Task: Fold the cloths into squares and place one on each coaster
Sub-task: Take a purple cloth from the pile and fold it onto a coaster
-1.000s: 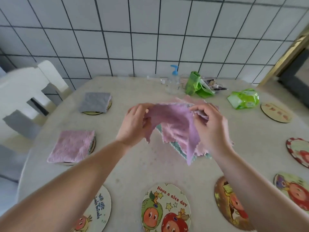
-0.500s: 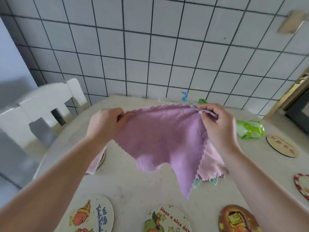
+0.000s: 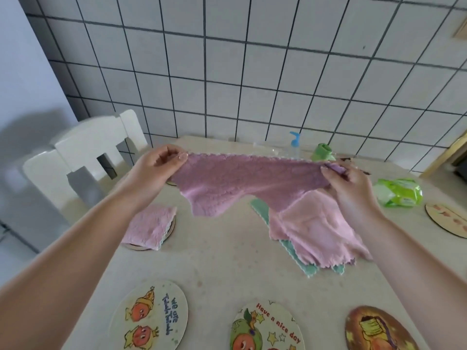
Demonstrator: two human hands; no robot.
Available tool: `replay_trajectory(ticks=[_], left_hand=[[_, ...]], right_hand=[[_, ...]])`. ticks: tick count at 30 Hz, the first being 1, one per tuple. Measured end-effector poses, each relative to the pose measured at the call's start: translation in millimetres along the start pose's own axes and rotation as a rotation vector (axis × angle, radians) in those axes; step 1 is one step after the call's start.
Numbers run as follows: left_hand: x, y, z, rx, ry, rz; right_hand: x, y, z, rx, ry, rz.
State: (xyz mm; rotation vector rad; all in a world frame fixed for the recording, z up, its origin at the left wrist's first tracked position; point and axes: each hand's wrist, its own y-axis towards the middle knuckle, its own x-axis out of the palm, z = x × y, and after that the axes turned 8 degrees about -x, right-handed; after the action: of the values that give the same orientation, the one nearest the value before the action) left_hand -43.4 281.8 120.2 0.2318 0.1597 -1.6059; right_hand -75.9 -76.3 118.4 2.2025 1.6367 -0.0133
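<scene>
A purple cloth (image 3: 235, 180) hangs stretched above the table between my hands. My left hand (image 3: 156, 168) pinches its left top corner and my right hand (image 3: 348, 188) pinches its right top corner. Below it lies a loose pink cloth (image 3: 313, 228) on a mint green cloth (image 3: 298, 258). A folded pink cloth (image 3: 149, 226) sits on a coaster at the left. Three bare printed coasters lie along the near edge: one (image 3: 151, 317) at the left, one (image 3: 265, 327) in the middle, one (image 3: 374, 329) at the right.
A white chair (image 3: 83, 152) stands at the table's left. A green wipes pack (image 3: 396, 193), a blue-topped pump bottle (image 3: 294, 144) and a green roll (image 3: 322, 151) sit near the tiled wall. Another bare coaster (image 3: 447, 218) lies at the right edge.
My hands have moved apart and pulled the purple cloth's top edge taut. The camera has tilted up, so the grey folded cloth at the far left is hidden.
</scene>
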Motion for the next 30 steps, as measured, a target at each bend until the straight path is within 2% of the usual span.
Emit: replay_trajectory(ticks=[3, 5, 9, 14, 19, 26, 30], left_hand=[[8, -24, -34, -0.083, -0.061, -0.003], [15, -45, -64, -0.156, 0.038, -0.007], [28, -86, -115, -0.342, 0.17, -0.152], [41, -127, -156, -0.481, 0.277, -0.307], [37, -139, -176, -0.554, 0.269, -0.391], [47, -121, -182, -0.689, 0.176, -0.278], [51, -101, -184, -0.696, 0.136, -0.238]], right_hand=[[0, -34, 26, 0.089, -0.066, -0.091], [5, -62, 45, 0.125, -0.1, -0.156], [11, -123, 92, 0.263, -0.238, -0.336], [10, -177, 132, 0.427, -0.35, -0.533], [8, -189, 145, 0.463, -0.412, -0.544], [15, -179, 149, 0.43, -0.36, -0.434], [21, -167, 154, 0.428, -0.362, -0.364]])
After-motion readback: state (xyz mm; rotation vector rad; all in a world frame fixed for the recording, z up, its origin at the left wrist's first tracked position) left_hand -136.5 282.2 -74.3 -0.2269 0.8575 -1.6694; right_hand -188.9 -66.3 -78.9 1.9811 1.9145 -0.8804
